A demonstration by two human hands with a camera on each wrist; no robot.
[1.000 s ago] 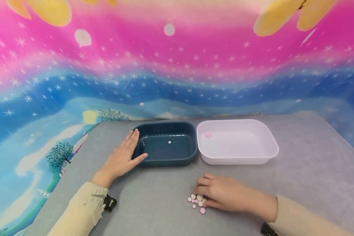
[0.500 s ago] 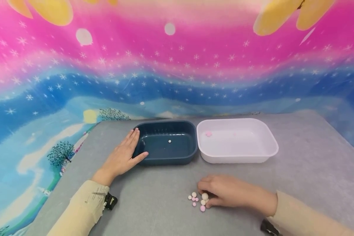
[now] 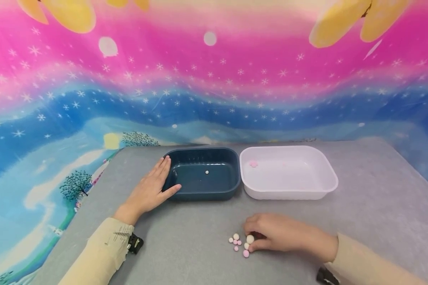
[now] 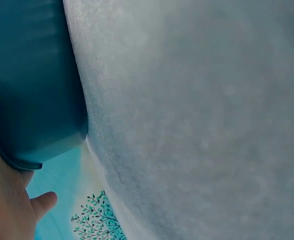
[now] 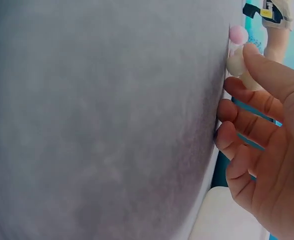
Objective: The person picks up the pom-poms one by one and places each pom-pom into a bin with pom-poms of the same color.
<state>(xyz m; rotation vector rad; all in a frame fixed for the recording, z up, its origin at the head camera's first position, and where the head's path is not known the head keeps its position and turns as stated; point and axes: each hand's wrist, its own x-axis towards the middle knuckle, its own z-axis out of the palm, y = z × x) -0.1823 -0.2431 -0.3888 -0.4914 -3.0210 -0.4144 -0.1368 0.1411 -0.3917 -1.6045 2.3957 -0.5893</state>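
My left hand (image 3: 148, 190) rests on the left end of a dark teal basin (image 3: 203, 196), fingers straight along the rim and thumb over the front edge. In the left wrist view that basin (image 4: 37, 80) stands beside the thumb. My right hand (image 3: 279, 233) is low at the table, thumb and index finger curled round a cream ball (image 5: 250, 82), partly hidden between them. Against the fingertips sit another cream ball (image 3: 250, 239) and a pink ball (image 3: 246, 253). Just left lies a small cluster of pink and cream balls (image 3: 235, 242).
A white basin (image 3: 289, 194) stands right beside the teal one, with a pink piece (image 3: 253, 164) inside. One small white ball (image 3: 207, 172) lies in the teal basin. The grey tabletop (image 3: 185, 237) ends at a printed cloth backdrop (image 3: 214, 99).
My right hand has shifted slightly right, and a few balls by its fingertips now stand apart from the rest of the cluster. The left hand stays on the teal basin.
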